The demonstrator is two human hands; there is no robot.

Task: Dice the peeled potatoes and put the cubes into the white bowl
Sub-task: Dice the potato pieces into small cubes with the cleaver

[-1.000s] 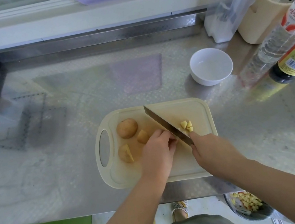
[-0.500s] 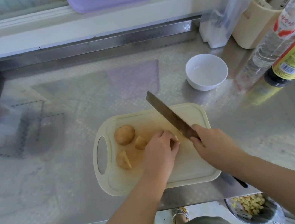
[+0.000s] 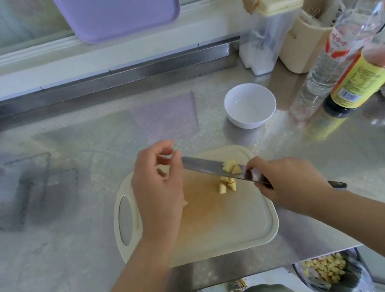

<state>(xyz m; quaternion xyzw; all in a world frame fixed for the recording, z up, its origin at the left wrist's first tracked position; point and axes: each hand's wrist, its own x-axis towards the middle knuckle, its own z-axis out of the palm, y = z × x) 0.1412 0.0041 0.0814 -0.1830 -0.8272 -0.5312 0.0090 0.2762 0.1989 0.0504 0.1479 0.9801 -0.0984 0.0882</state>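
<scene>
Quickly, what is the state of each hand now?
Left hand: fingers loosely curled; whether it holds something cannot be told.
Right hand: holding the knife.

Red label (image 3: 337,43) on clear bottle (image 3: 366,9), yellow label (image 3: 360,79) on dark bottle (image 3: 336,108), both unreadable

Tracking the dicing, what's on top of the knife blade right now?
A few potato cubes lie on the knife, near the right hand. The left hand covers its tip, so anything there is hidden.

Cubes (image 3: 228,182) pale yellow; board (image 3: 226,227) cream w/ orange stain; bowl (image 3: 250,107) white; tray (image 3: 120,4) lilac; counter (image 3: 70,218) steel, dotted.
</scene>
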